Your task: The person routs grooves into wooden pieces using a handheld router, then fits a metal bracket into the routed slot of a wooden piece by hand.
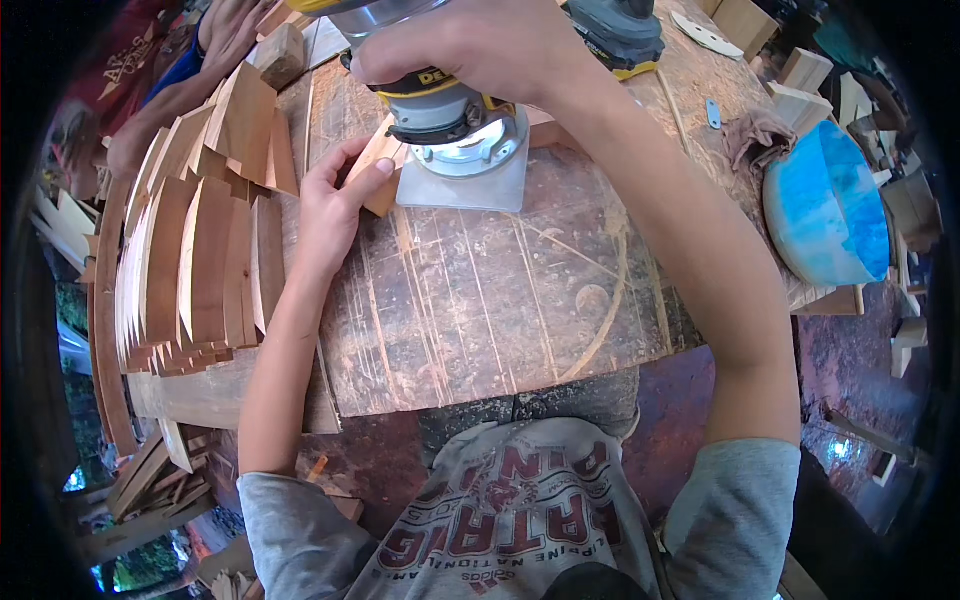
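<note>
My right hand [485, 50] is wrapped round the body of a yellow, black and silver trim router [465, 160], reaching in from the right. The router stands upright, its square clear base plate resting over a light wooden piece [381, 203] on the workbench. Only the ends of that piece show, left and right of the base; the router bit is hidden. My left hand [335, 200] grips the left end of the piece, thumb on top, close beside the base plate.
Several curved wooden pieces [165, 260] stand stacked on the left of the scored workbench [460, 330]. A person's arm [185, 85] is behind them. On the right are a blue-and-white tub [825, 215], a brown rag [757, 140] and wood blocks [803, 72]. A battery tool [615, 35] lies at the back.
</note>
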Motion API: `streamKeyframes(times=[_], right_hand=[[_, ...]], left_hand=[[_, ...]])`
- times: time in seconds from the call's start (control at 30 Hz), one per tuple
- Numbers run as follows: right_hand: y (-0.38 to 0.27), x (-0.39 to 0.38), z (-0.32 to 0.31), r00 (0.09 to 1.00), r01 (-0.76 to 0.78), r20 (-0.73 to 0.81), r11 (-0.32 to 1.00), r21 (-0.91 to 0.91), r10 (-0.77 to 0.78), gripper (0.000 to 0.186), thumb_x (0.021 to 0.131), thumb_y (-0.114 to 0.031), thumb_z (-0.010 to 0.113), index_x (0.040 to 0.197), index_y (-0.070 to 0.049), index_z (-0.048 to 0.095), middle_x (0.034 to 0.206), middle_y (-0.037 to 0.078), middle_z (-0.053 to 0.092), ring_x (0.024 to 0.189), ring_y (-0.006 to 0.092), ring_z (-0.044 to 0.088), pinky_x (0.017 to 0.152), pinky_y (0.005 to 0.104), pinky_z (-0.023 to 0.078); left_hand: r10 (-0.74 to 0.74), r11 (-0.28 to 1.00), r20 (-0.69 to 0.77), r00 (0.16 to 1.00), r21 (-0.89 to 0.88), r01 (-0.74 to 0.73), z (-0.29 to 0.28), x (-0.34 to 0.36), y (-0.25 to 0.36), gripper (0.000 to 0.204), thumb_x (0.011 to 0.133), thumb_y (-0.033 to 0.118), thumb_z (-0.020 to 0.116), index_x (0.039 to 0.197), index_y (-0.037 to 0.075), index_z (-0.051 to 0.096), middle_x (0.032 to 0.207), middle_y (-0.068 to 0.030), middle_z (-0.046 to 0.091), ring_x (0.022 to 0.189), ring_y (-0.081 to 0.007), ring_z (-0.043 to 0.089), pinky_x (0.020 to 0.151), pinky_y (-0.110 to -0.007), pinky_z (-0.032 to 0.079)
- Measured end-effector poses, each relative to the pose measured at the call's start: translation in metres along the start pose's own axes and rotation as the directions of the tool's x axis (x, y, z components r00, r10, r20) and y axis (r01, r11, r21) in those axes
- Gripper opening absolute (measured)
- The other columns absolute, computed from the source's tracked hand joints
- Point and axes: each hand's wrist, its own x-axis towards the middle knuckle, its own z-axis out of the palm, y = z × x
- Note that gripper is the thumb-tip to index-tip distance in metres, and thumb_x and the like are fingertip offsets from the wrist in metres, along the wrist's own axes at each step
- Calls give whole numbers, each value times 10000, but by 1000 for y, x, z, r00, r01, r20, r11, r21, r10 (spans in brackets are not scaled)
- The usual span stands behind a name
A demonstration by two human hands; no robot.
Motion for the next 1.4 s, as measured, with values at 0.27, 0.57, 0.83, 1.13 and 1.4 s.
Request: streamKeyframes(times=[0.27,0.57,0.83,1.13,1.4], right_hand=[[1,2,0,1000,10,-3,989,-150,-11,522,966,-156,545,1477,-51,532,674,-39,568,500,54,459,405,199,352],[11,-4,5,978,187,-87,981,-58,-191,532,960,-105,536,1490,-67,528,716,-31,610,494,43,455,399,198,345],[12,0,-2,988,140,-59,989,-41,-142,507,927,-116,578,1431,-70,597,769,-14,655,532,52,490,437,205,389],[29,17,5,926,237,-278,967,-93,-254,441,883,-171,719,1281,13,672,1030,90,728,859,151,685,732,255,582],[49,28,17,839,462,-380,879,118,-390,418,840,-158,797,1198,33,697,1111,114,732,966,190,714,861,304,607]], left_hand=[[-3,1000,-3,1000,27,3,1,0,-2,434,926,239,756,1253,-30,658,1123,-89,710,1016,-139,643,935,-289,485],[-4,1000,-24,1000,-6,4,1,-1,-2,433,929,233,757,1258,-31,655,1130,-95,711,1019,-143,652,931,-289,494],[-30,1000,13,999,4,30,2,0,1,425,949,197,728,1294,-29,628,1173,-69,701,1057,-126,644,968,-269,467],[-20,1000,-3,1000,-11,20,3,-1,0,437,935,212,738,1284,-34,641,1172,-94,704,1048,-142,650,961,-290,480],[25,1000,-5,1000,5,-25,2,0,1,431,909,223,753,1245,-35,676,1105,-103,723,1004,-150,661,918,-297,499]])
